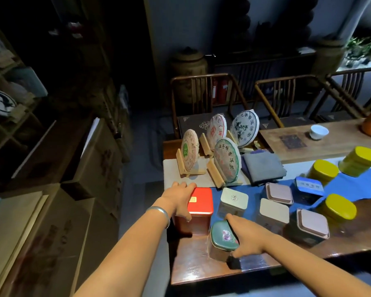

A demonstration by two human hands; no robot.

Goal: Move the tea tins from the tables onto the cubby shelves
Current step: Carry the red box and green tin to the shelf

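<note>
A red tea tin (200, 207) stands at the table's near left corner, and my left hand (179, 199) grips it from the left side, fingers over the top edge and thumb on the front. My right hand (245, 237) grips a small green-lidded tin (222, 235) just in front of it. Further right on the blue cloth stand a white tin (234, 199), grey and pink-lidded tins (273, 212), a blue tin (308, 186) and yellow-lidded tins (337, 206). The cubby shelves (11, 116) rise dimly at the far left.
Round tea cakes (226, 160) on wooden stands sit behind the tins, beside a folded grey cloth (262, 167). A white cup (319, 131) rests on the far board. Cardboard boxes (73, 200) line the floor at left. Wooden chairs (201, 95) stand beyond the table.
</note>
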